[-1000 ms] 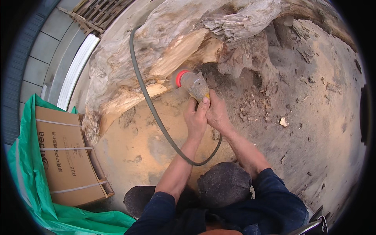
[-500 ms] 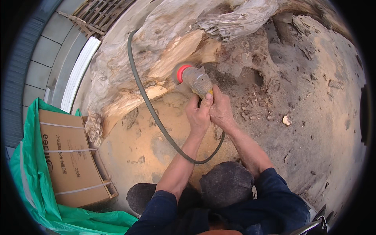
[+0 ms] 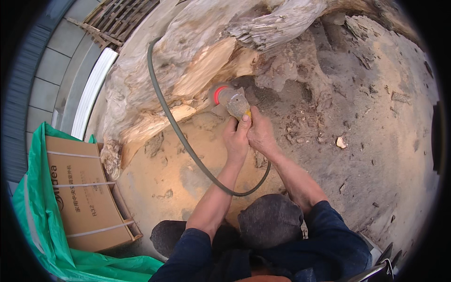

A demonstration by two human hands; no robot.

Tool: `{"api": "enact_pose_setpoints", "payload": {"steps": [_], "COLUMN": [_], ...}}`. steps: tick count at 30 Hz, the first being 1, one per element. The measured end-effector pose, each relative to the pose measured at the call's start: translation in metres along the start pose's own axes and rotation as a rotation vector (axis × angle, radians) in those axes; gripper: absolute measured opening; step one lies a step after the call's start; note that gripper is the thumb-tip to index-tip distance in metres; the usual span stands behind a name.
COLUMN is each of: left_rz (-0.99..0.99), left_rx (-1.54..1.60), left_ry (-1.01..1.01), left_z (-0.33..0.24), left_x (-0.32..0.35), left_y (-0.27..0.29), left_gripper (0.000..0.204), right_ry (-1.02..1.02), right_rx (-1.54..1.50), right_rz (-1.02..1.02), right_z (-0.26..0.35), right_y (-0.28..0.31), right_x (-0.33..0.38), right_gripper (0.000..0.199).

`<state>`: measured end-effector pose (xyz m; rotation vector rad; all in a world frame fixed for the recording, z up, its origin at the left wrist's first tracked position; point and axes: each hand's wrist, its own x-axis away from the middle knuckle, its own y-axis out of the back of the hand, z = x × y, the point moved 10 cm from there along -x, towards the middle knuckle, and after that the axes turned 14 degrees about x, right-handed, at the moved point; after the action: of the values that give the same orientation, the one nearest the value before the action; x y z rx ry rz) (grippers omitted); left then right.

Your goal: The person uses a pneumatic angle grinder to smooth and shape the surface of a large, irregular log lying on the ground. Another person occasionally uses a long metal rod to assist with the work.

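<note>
Both my hands are wrapped round a dusty angle grinder with a red ring at its head and a bit of yellow on its body. My left hand grips it from the left, thumb pointing up along the body. Pressed close beside it, my right hand closes on the same tool. The grinder's blurred disc lies against or just off the lower face of a large weathered tree trunk, near pale, freshly bared wood; contact cannot be made out. A grey-green hose loops from the trunk down past my forearms.
Sawdust covers the ground, with a pale wood chip and bark bits at right. At left stand a strapped cardboard box, a green tarp, a white strip and wooden slats.
The grinder's head has shifted slightly downward along the trunk, both hands still round it. The whole view has drifted a little.
</note>
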<state>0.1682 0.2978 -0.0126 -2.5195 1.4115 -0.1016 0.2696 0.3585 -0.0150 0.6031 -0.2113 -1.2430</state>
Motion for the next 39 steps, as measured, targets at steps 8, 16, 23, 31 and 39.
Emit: {"api": "enact_pose_setpoints", "payload": {"steps": [8, 16, 23, 31, 39], "left_rz": [-0.039, -0.02, -0.006, 0.08, 0.116], "left_rx": [0.088, -0.022, -0.014, -0.144, 0.079], "left_ry": [-0.025, 0.014, 0.011, 0.045, 0.08], "left_z": [-0.013, 0.003, -0.001, 0.013, 0.016], "left_x": [-0.002, 0.004, -0.002, -0.005, -0.01], "left_y": [-0.014, 0.001, -0.008, -0.009, -0.032], "left_gripper": [0.041, 0.041, 0.041, 0.042, 0.043], "right_ry": [0.038, -0.002, -0.028, -0.045, -0.016], "right_rx": [0.055, 0.053, -0.023, -0.02, 0.109], "right_rz": [-0.006, 0.056, -0.016, 0.008, -0.124], "right_z": [0.005, 0.001, -0.006, -0.016, -0.015], "right_y": [0.006, 0.0, 0.001, 0.006, 0.029], "right_x": [-0.008, 0.001, 0.001, 0.002, -0.004], "right_gripper": [0.027, 0.026, 0.027, 0.027, 0.028]}}
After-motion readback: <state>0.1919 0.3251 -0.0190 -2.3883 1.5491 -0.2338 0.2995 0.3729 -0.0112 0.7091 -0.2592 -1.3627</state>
